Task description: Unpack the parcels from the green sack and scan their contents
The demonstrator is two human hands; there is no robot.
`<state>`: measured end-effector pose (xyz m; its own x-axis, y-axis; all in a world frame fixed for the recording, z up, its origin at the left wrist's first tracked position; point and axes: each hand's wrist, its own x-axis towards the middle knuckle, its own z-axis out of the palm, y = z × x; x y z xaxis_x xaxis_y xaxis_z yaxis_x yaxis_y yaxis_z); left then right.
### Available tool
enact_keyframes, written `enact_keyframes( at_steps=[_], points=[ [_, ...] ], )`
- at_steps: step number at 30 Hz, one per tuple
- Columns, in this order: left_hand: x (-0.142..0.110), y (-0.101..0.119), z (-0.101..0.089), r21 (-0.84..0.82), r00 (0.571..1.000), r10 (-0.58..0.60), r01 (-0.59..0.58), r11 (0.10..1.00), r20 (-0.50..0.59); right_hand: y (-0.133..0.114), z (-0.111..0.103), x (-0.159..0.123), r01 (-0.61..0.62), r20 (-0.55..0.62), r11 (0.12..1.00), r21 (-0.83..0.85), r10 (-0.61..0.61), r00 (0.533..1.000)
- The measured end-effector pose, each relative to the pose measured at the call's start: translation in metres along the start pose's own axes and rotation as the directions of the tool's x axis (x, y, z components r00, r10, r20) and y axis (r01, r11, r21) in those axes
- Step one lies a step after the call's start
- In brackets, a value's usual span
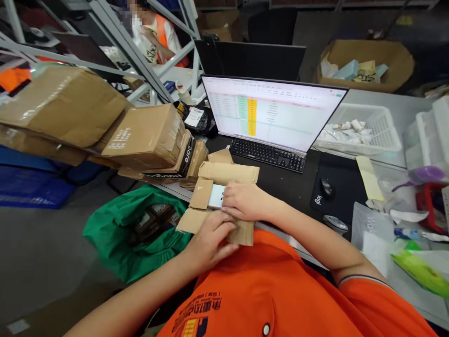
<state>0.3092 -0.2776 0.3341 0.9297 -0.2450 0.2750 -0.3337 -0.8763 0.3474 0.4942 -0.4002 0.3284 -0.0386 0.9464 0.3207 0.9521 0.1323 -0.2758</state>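
Note:
A small brown cardboard box [200, 194] with its flaps folded out is at the front edge of the desk, close to my body. Inside it lies a light-blue box [216, 196] with dark print, partly covered by my fingers. My right hand [243, 201] reaches over the carton from the right, its fingers curled onto the light-blue box. On the near side, my left hand [215, 234] is closed on the carton's near flap, thumb low and fingers on top. The two hands touch at the fingertips, which hides part of the carton's inside.
Stacked cartons [140, 135] stand at the left, above a green sack [136, 234] holding boxes. Beyond are a keyboard [268, 155] and a lit monitor [273, 112]. A mouse [327, 188], a white basket [361, 128] and loose packaging lie right. Another person sits far left.

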Motion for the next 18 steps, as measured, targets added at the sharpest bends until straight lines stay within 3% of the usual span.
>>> enact_keyframes(
  at_steps=[4,7,11,14,16,18],
  points=[
    [0.01,-0.01,-0.042,0.279,0.962,-0.226,0.177,0.944,0.155,-0.022,-0.018,-0.027,-0.051,-0.027,0.995,0.085,0.054,0.998],
    [0.006,-0.02,-0.049,0.328,0.93,-0.304,0.227,0.917,0.205,-0.026,-0.034,-0.052,-0.179,0.007,0.972,0.151,0.18,0.984],
    [-0.008,-0.027,-0.043,0.312,0.894,-0.447,0.415,0.855,0.037,-0.029,-0.04,-0.074,-0.419,0.221,0.886,0.201,0.376,0.9],
    [-0.022,-0.037,-0.036,0.155,0.76,-0.636,0.65,0.744,-0.13,-0.039,-0.035,-0.067,-0.575,0.226,0.793,0.204,0.533,0.815],
    [-0.032,-0.048,-0.029,-0.019,0.681,-0.712,0.72,0.693,-0.169,-0.048,-0.03,-0.05,-0.637,0.204,0.762,0.118,0.609,0.767],
    [-0.041,-0.058,-0.021,-0.243,0.607,-0.777,0.739,0.629,-0.166,-0.056,-0.024,-0.03,-0.654,0.222,0.753,-0.07,0.651,0.726]
  ],
)
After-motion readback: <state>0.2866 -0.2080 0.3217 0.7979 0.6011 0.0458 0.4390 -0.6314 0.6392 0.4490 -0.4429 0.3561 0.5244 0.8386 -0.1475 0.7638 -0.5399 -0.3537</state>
